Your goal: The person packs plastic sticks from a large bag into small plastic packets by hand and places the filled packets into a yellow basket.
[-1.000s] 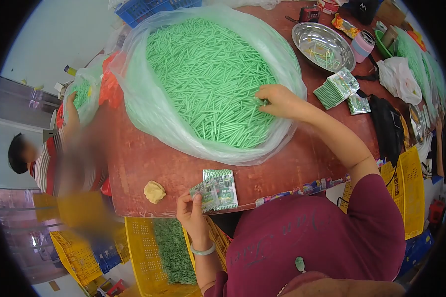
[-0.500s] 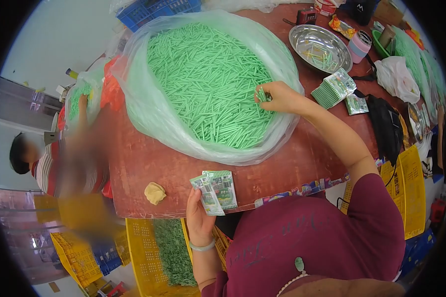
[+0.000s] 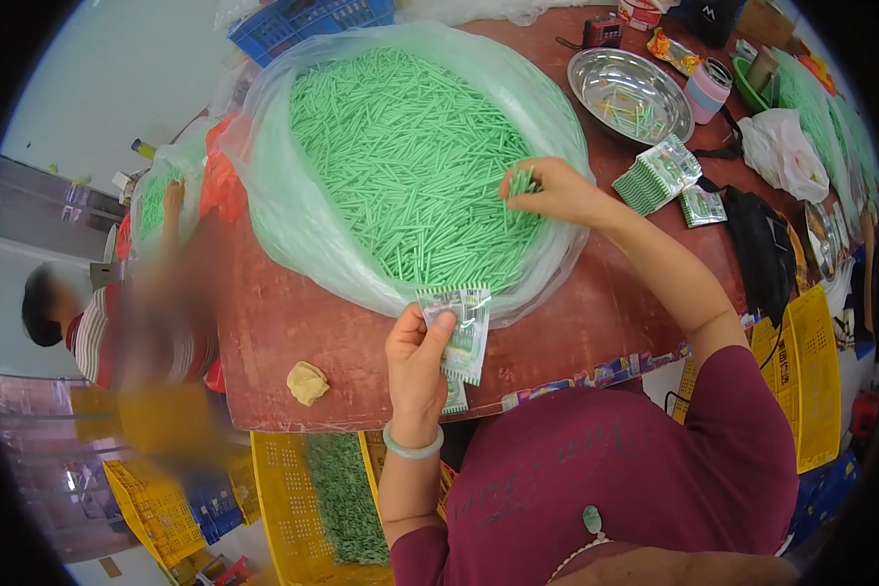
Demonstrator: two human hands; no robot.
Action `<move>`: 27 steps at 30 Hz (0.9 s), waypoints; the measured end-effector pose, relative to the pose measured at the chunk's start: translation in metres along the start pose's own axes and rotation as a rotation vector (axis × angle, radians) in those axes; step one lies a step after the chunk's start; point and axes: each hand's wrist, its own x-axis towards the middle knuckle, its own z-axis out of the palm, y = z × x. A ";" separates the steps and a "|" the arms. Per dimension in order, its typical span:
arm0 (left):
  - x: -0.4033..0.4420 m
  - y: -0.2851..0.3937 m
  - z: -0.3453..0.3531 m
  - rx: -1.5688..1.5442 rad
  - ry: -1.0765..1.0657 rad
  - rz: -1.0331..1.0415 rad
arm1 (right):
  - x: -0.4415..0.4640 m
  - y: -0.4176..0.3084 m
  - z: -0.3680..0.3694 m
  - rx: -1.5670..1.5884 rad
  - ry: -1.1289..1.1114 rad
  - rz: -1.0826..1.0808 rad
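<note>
A printed green-and-silver packet (image 3: 469, 337) is pinched in my left hand (image 3: 419, 366), held near the front rim of a large clear plastic bag (image 3: 361, 283). Thin green sticks (image 3: 410, 156) fill that bag in a big loose heap. Above the heap's right side, my right hand (image 3: 557, 190) is closed around a small bunch of green sticks (image 3: 523, 182). Another packet (image 3: 454, 395) lies on the table edge, mostly hidden beneath my left hand and the held packet.
A crumpled yellowish cloth (image 3: 308, 383) lies at front left on the red table (image 3: 293, 332). To the right are stacked packets (image 3: 657, 176), a steel bowl (image 3: 596, 73) and a pink flask (image 3: 708, 90). Yellow crates (image 3: 273, 498) stand below. A co-worker (image 3: 93, 332) reaches into another bag at left.
My left hand has moved up and right with one packet, leaving another on the table edge. My right hand has stayed near the same spot, its bunch of sticks turned slightly.
</note>
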 end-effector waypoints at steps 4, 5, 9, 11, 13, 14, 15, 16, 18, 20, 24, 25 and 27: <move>0.013 -0.001 0.010 0.056 0.001 0.029 | 0.000 0.012 -0.002 -0.199 -0.063 -0.082; 0.012 0.001 0.013 0.073 0.010 0.027 | 0.000 0.009 -0.004 -0.086 -0.039 -0.008; 0.014 0.006 0.012 0.123 0.010 0.073 | -0.001 -0.017 -0.018 0.286 0.017 0.254; 0.017 0.004 0.005 0.136 -0.037 0.080 | -0.001 -0.025 -0.018 0.373 0.035 0.251; 0.026 0.005 0.008 0.152 -0.063 0.086 | 0.000 -0.031 -0.018 0.455 0.047 0.243; 0.031 0.006 0.012 0.167 -0.087 0.088 | 0.000 -0.033 -0.016 0.585 0.022 0.255; 0.037 0.008 0.017 0.169 -0.085 0.096 | 0.000 -0.036 -0.015 0.715 -0.005 0.267; 0.042 0.010 0.025 0.085 -0.130 0.017 | 0.000 -0.040 -0.011 0.714 -0.010 0.261; 0.054 0.004 0.035 -0.043 -0.156 -0.065 | -0.001 -0.050 -0.003 0.859 -0.031 0.268; 0.068 -0.008 0.030 -0.107 -0.225 -0.095 | -0.002 -0.048 0.004 0.875 -0.090 0.258; 0.073 -0.013 0.034 -0.203 -0.277 -0.160 | -0.003 -0.041 0.009 0.834 -0.136 0.247; 0.074 -0.013 0.034 -0.215 -0.265 -0.153 | -0.004 -0.040 0.008 0.771 -0.120 0.255; 0.074 -0.012 0.034 -0.190 -0.251 -0.142 | -0.006 -0.041 0.008 0.750 -0.113 0.269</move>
